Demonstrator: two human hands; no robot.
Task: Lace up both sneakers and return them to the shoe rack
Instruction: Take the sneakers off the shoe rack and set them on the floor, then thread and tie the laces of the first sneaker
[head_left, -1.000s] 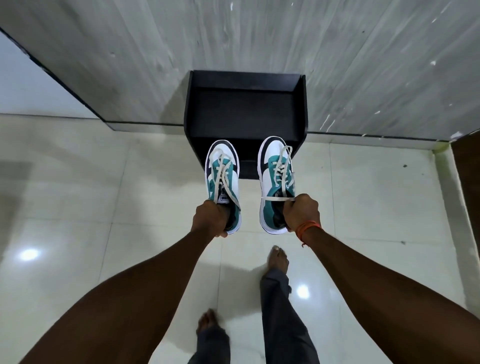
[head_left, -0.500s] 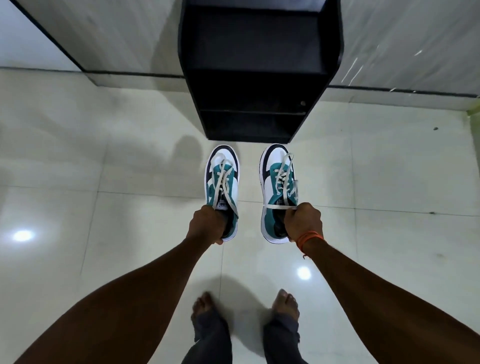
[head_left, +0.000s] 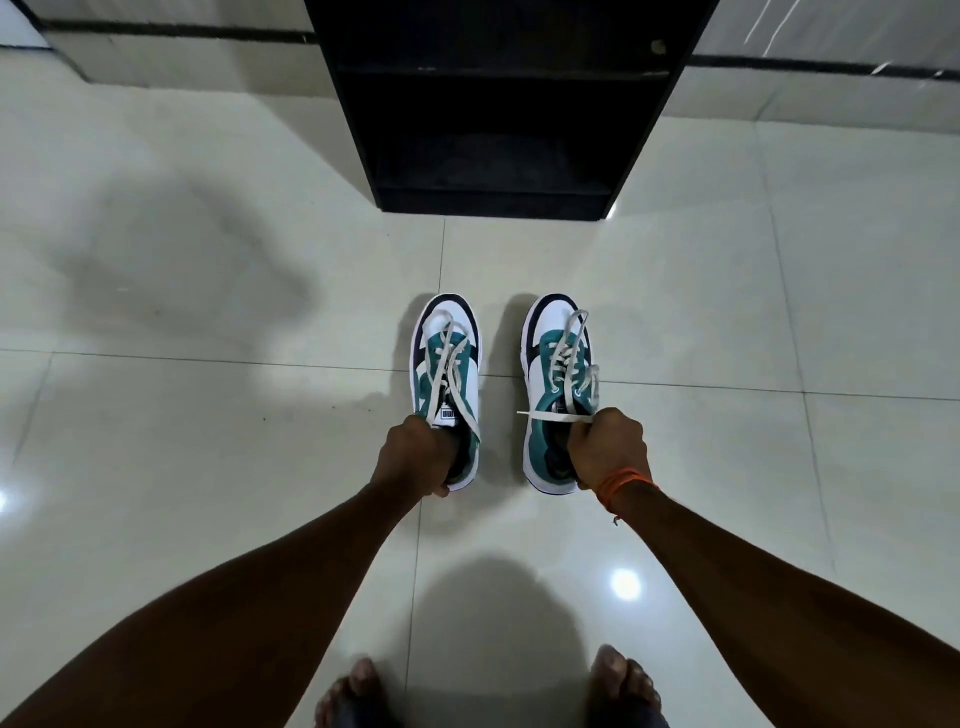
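I hold two white, teal and navy sneakers with pale laces, toes pointing away from me. My left hand (head_left: 415, 454) grips the heel opening of the left sneaker (head_left: 448, 358). My right hand (head_left: 605, 447) grips the heel opening of the right sneaker (head_left: 556, 364), and a lace end sticks out leftward from that fist. Both shoes hang low over the pale tiled floor, or rest on it; I cannot tell which. The black shoe rack (head_left: 498, 104) stands straight ahead, its open shelves facing me, a short gap beyond the toes.
Glossy cream floor tiles (head_left: 208, 415) spread all around, with light reflections. My bare feet (head_left: 621, 686) stand at the bottom edge. A grey wall with a dark skirting line (head_left: 171, 31) runs behind the rack.
I have stepped closer to the rack, which now fills the top of the view. Both sneakers have dropped lower toward the floor, still gripped the same way.
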